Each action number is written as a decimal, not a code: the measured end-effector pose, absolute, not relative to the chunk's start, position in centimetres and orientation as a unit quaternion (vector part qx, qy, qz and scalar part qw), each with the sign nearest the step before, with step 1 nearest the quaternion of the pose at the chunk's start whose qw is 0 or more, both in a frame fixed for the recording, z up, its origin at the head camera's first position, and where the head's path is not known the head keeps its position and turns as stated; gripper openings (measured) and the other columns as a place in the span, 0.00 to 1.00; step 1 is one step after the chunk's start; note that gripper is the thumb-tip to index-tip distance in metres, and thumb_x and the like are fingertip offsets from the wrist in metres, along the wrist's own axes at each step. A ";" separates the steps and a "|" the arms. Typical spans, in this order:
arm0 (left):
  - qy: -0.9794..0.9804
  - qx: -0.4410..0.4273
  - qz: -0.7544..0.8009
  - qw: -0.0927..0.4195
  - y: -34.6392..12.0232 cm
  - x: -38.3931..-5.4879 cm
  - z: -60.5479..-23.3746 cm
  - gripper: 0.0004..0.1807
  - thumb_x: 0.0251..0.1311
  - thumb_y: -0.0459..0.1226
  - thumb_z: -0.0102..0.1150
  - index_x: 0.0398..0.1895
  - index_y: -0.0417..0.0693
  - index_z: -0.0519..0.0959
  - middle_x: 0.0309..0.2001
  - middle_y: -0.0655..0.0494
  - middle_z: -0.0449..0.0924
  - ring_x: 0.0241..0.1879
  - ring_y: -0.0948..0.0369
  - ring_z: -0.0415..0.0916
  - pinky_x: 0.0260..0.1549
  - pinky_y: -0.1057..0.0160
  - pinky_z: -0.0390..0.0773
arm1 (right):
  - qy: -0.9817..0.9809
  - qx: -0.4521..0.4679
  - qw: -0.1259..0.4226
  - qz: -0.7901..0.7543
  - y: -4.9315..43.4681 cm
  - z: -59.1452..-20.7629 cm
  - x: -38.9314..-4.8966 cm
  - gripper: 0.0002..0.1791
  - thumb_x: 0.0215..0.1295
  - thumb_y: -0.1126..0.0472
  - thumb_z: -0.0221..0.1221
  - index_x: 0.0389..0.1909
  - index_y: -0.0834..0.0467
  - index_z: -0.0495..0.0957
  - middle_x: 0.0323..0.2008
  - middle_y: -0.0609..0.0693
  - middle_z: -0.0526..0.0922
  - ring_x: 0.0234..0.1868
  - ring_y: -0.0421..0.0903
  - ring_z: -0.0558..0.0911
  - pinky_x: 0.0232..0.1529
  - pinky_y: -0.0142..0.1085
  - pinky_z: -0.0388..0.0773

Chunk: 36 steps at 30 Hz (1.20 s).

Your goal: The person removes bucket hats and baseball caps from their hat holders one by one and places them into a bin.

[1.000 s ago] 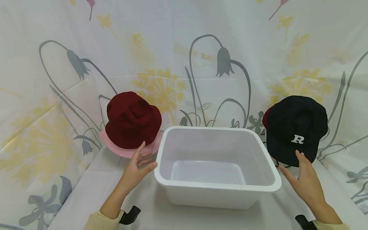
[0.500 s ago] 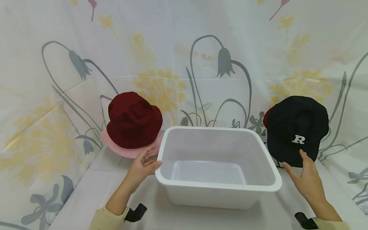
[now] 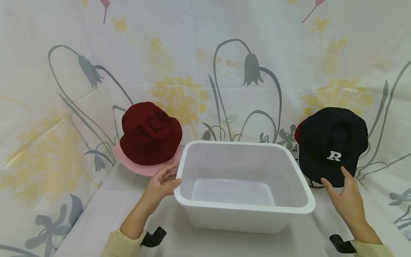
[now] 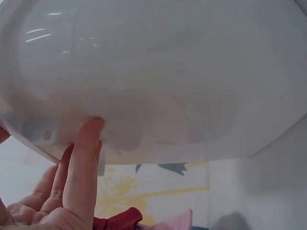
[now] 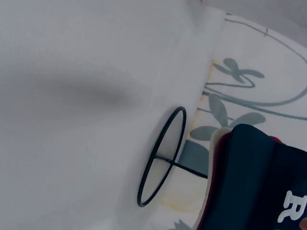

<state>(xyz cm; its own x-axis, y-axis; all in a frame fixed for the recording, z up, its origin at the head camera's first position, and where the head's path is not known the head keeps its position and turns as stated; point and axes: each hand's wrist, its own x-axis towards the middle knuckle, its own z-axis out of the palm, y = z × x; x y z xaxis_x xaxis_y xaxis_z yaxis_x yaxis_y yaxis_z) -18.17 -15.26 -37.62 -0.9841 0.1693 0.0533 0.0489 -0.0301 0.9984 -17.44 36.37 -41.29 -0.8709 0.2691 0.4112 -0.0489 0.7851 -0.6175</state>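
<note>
One white tub (image 3: 237, 219), upright on the table (image 3: 192, 246), between a red hat (image 3: 151, 135) and a black cap (image 3: 334, 132). Left hand (image 3: 157, 187): straight fingers touching the tub's left end, unclamped. Right hand (image 3: 348, 200): thumb and forefinger apart, before the cap; contact cannot be told. Handling note: matched, level pressure at both ends should steady the tub; one-sided pressure could skew it.

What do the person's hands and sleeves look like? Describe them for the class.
The left hand and right hand are ungloved. The left sleeve and right sleeve are plain pale yellow. Beside the left sleeve is a bent black piece; a similar black attachment is beside the right. No cables are visible.
</note>
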 end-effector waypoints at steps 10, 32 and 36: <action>0.681 0.087 0.726 0.044 -15.0 -17.9 -37.3 0.32 0.56 0.30 0.58 0.65 0.37 0.62 0.56 0.37 0.69 0.50 0.51 0.73 0.39 0.58 0.79 | -0.903 -0.084 0.264 0.329 36.8 -40.3 -18.0 0.40 0.67 0.53 0.52 0.69 0.70 0.45 0.63 0.76 0.54 0.60 0.73 0.57 0.55 0.65 0.53; 0.687 0.083 0.721 0.043 -15.1 -17.7 -37.2 0.31 0.56 0.30 0.58 0.65 0.38 0.62 0.56 0.38 0.70 0.50 0.51 0.73 0.40 0.55 0.78 | -0.889 -0.119 0.281 0.340 37.8 -38.4 -19.1 0.37 0.67 0.56 0.51 0.69 0.69 0.48 0.64 0.71 0.56 0.59 0.71 0.61 0.52 0.62 0.61; 0.686 0.083 0.722 0.043 -15.1 -17.8 -37.2 0.31 0.56 0.30 0.58 0.65 0.38 0.62 0.56 0.39 0.70 0.50 0.51 0.73 0.40 0.55 0.78 | -0.891 -0.123 0.281 0.335 38.0 -38.4 -19.4 0.37 0.67 0.56 0.51 0.69 0.70 0.47 0.64 0.72 0.56 0.59 0.71 0.61 0.52 0.62 0.61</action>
<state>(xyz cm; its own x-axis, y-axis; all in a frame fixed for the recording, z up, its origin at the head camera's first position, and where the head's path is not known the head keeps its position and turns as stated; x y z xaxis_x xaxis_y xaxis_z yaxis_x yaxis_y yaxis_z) -17.76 -15.10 -37.25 -0.9825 0.1759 0.0610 0.0519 -0.0564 0.9971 -19.44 38.00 -38.36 -0.8112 0.4084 0.4186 0.0308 0.7446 -0.6668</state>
